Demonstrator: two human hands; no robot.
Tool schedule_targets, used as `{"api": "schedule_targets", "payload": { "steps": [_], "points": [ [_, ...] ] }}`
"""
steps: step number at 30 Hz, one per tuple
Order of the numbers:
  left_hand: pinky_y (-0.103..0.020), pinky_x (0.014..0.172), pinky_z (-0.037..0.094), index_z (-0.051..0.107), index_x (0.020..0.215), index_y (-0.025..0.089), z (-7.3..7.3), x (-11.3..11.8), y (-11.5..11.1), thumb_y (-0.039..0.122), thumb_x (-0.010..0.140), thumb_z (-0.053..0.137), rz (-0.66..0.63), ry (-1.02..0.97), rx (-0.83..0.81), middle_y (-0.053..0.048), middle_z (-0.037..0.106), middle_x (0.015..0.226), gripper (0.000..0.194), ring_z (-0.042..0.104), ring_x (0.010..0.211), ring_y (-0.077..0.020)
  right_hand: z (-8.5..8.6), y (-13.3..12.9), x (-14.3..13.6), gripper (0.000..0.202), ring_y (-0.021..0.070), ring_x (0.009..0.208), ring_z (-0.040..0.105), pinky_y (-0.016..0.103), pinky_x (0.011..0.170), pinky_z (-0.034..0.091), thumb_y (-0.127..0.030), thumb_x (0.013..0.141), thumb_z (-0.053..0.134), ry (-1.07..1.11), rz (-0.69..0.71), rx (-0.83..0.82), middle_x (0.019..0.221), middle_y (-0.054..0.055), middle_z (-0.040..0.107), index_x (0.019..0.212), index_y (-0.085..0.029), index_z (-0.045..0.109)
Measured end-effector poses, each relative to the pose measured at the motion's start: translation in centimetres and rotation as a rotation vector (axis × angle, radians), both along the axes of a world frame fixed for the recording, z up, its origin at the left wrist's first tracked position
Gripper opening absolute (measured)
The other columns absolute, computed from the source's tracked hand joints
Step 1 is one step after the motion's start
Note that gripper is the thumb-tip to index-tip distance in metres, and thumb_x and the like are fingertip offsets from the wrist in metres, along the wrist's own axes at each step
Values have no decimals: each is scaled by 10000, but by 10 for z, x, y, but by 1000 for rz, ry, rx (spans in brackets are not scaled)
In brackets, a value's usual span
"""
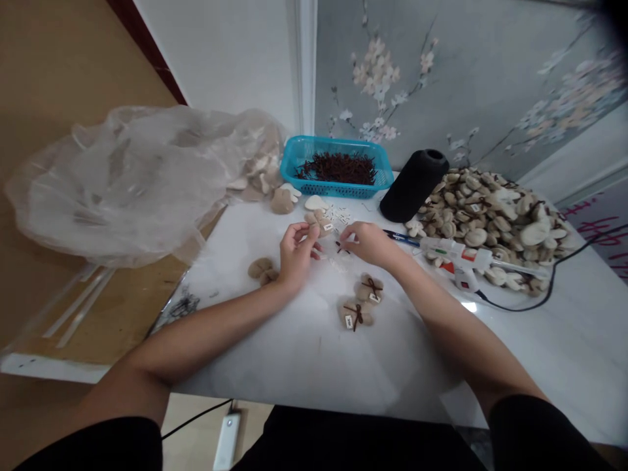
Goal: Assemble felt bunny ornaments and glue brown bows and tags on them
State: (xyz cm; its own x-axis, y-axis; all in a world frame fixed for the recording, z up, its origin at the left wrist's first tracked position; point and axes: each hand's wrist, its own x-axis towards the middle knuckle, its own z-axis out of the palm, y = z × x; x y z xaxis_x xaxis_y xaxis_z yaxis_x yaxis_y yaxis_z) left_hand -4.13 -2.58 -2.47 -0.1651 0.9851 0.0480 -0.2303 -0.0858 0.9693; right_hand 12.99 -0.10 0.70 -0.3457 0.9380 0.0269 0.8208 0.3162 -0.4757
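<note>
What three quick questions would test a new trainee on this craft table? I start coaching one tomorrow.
1. True or false: the blue basket holds dark brown bows.
2. Which hand holds the beige fabric piece? A) left hand B) right hand C) neither
3. Fill in: the glue gun lies on the table in front of a pile of ____ pieces, beside the black thread cone.

Key: 1 true. 2 A. 3 finished. Two more finished pieces with bows lie near the person's wrists.
</note>
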Motion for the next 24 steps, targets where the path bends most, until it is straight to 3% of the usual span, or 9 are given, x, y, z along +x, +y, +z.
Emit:
{"api": "schedule_targets", "payload": {
  "steps": [6,16,24],
  "points": [
    [-171,386,400,545,860,185,-1,1,-1,422,714,705,-64,5,16,14,591,764,322,546,492,-66,-5,-14,0,132,153,700,595,244,646,389,-180,806,536,-82,-32,-32,780,26,690,823,-209,664],
    [-178,385,408,535,862,191,-1,0,0,408,713,707,-79,-16,20,13,597,789,314,546,480,-67,-10,-12,1,178,172,776,604,258,696,385,-202,850,484,-112,-35,48,867,41,694,872,-210,661],
    [-186,381,417,574,821,184,2,-1,1,353,689,715,-101,-41,-42,24,580,717,257,533,475,-75,-22,-10,9,159,203,861,562,294,759,403,-182,865,466,-29,-16,225,892,72,656,889,-177,623]
  ]
}}
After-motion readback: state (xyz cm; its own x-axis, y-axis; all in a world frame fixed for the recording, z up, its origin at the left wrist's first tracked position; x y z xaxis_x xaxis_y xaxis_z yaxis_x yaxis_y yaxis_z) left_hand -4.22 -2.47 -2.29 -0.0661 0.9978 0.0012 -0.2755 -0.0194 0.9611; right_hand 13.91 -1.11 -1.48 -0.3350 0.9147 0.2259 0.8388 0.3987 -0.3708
